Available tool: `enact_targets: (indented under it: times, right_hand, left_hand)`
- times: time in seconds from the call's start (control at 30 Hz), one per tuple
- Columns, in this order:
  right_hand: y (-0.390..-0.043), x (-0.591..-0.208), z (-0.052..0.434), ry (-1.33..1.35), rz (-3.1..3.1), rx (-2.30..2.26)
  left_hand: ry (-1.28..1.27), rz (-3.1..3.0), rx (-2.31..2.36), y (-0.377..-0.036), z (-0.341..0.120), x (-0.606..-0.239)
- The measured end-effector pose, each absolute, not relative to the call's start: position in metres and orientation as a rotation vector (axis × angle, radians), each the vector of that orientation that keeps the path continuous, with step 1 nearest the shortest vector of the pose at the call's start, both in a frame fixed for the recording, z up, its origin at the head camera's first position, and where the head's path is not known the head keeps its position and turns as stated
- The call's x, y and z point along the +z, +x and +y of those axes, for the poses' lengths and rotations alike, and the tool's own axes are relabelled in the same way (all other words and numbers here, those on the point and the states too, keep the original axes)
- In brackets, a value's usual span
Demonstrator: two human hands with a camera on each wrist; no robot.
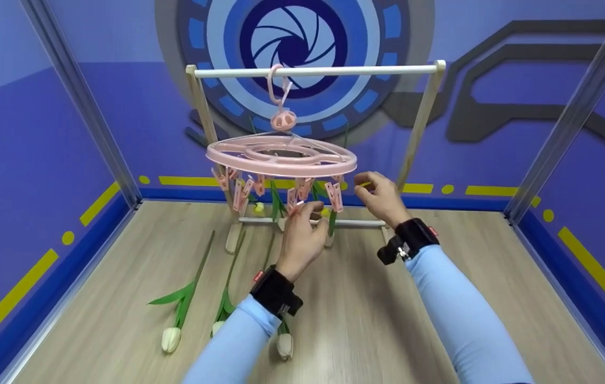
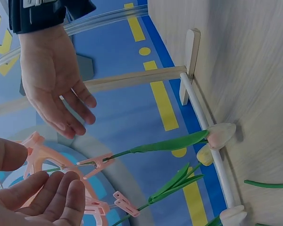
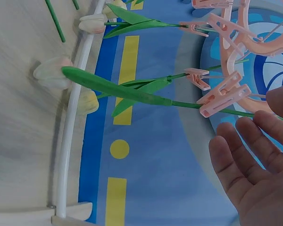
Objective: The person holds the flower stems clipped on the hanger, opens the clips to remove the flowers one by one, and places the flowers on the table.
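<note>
Hands up at pink clip hanger [image 1: 281, 154], hung by hook from rack [image 1: 316, 70]. Left hand [image 1: 300, 234] under the front clips, fingers loosely open, thumb and fingertips near one clip [image 2: 98, 162] and the tulip [image 2: 170, 143] stem it holds; actual pinch hard to confirm, looks like holding nothing. Right hand [image 1: 382, 194] just beside hanger rim, fingers relaxed and spread in left wrist view [image 2: 56, 89], empty.

Tulip hangs head down from clip, bloom [image 3: 54, 73] near rack's bottom rail [image 3: 73, 132].

Handling, judged: light, artificial-looking; stem thin and bendy, leaves floppy, bloom soft. Best taken mid-stem just below clip, not by bloom. Hanger swings freely, so needs steadying at rim. Clips small, spring-loaded, squeezed at tails.

Counts: one hanger, one rack. Clips: many, exact number not countable. Tulips hanging: at least three seen in right wrist view. Tulips lying on floor [image 1: 388, 330]: three in head view, e.g. leftmost [image 1: 182, 298].
</note>
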State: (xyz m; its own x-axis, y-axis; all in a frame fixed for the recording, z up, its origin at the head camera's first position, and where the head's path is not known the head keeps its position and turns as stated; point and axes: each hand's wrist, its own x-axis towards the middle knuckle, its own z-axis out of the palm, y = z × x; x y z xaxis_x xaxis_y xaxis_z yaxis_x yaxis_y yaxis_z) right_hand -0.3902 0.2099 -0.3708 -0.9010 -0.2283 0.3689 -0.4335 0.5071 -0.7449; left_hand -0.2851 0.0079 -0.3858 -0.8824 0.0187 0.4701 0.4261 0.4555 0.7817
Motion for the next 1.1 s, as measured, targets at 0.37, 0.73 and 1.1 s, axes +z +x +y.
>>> enact_targets:
  times: [0.37, 0.73, 1.1]
  right_hand:
    - [-0.419, -0.377, 0.189, 0.628, -2.45, 1.476]
    - [-0.42, -0.374, 0.183, 0.635, -2.571, 1.474]
    - [-0.419, -0.37, 0.183, 0.676, -2.648, 1.456]
  left_hand:
    - [-0.371, -2.293, -1.405, -0.286, 0.009, -0.39]
    - [-0.375, -2.271, -1.344, -0.289, 0.008, -0.393]
    - [-0.371, -2.251, -1.402, -0.29, 0.008, -0.394]
